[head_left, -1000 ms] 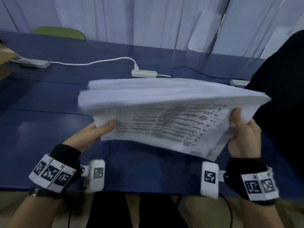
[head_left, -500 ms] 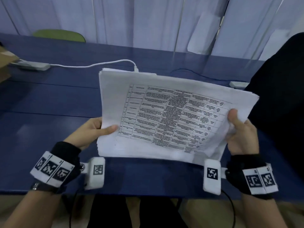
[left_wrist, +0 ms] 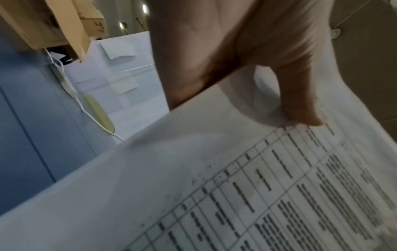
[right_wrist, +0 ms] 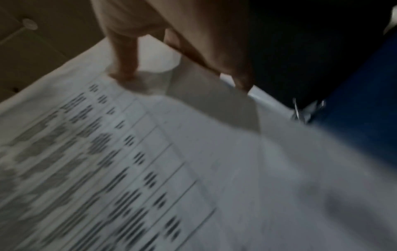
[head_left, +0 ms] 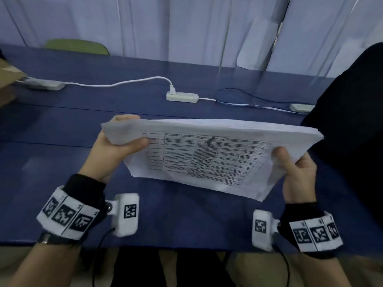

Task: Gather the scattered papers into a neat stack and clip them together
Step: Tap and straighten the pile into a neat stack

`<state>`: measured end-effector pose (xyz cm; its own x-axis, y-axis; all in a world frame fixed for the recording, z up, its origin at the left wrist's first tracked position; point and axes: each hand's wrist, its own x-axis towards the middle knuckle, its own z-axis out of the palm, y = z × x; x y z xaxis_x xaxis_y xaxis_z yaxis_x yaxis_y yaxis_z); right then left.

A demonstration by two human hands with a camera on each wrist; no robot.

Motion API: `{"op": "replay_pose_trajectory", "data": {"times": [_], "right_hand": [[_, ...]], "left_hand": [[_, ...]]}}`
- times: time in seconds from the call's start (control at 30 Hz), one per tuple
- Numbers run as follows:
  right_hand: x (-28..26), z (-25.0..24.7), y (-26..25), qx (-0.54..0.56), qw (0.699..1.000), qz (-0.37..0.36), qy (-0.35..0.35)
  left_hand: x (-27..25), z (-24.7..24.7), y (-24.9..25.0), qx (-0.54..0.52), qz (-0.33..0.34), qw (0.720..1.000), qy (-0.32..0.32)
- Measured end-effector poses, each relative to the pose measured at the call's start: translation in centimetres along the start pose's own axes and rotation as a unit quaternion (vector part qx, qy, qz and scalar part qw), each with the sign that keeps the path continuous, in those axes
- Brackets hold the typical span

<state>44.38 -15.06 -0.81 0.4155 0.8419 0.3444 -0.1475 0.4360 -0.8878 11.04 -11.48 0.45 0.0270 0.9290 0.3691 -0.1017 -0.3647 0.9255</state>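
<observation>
A thick stack of white papers (head_left: 209, 154) with a printed table on the top sheet is held in the air above the blue table (head_left: 62, 129). My left hand (head_left: 118, 146) grips its far left corner, thumb on top and fingers curled behind. My right hand (head_left: 294, 168) grips the near right edge, thumb pressed on the top sheet. In the left wrist view the thumb presses the papers (left_wrist: 236, 186) near the table's header. The right wrist view shows the papers (right_wrist: 150, 169) blurred, with a metal binder clip (right_wrist: 307, 110) beyond the stack's edge on the table.
A white power strip (head_left: 182, 96) with a cable lies behind the stack, another strip (head_left: 44, 85) at far left, a third (head_left: 301, 107) at right. A cardboard box (head_left: 8, 79) sits at the left edge. A dark-clothed person (head_left: 348, 121) stands at the right.
The stack has tipped from upright and facing me to nearly flat. My left hand slid from the near left edge up to the far left corner. The right hand kept its grip.
</observation>
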Motion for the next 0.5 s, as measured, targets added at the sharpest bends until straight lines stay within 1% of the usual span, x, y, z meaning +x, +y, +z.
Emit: {"op": "replay_pose_trajectory", "data": {"times": [0.07, 0.13, 0.17, 0.23, 0.27, 0.4, 0.5], "right_hand": [[0.7, -0.2, -0.3, 0.009, 1.0, -0.007, -0.018], [1.4, 0.0, -0.4, 0.035, 0.999, 0.006, -0.039], [1.6, 0.4, -0.4, 0.047, 0.998, 0.011, -0.049], [1.9, 1.2, -0.6, 0.058, 0.997, 0.003, -0.059], [2.0, 1.4, -0.7, 0.057, 0.996, -0.003, -0.064], [2.4, 1.2, -1.3, 0.041, 0.995, 0.004, -0.089], [2.5, 1.1, -1.3, 0.037, 0.994, 0.012, -0.102]], "left_hand": [[-0.1, 0.4, 0.3, 0.005, -0.001, 1.0, 0.005], [0.0, 1.0, 0.3, -0.009, 0.003, 1.0, 0.008], [0.0, 1.5, 0.3, -0.018, 0.005, 1.0, 0.025], [0.3, 1.8, 0.5, -0.022, 0.012, 0.996, 0.081], [0.4, 1.7, 0.7, -0.025, 0.015, 0.995, 0.094], [0.2, 0.9, 1.6, -0.036, 0.026, 0.997, 0.057], [0.2, 0.5, 1.9, -0.05, 0.02, 0.996, 0.064]]}}
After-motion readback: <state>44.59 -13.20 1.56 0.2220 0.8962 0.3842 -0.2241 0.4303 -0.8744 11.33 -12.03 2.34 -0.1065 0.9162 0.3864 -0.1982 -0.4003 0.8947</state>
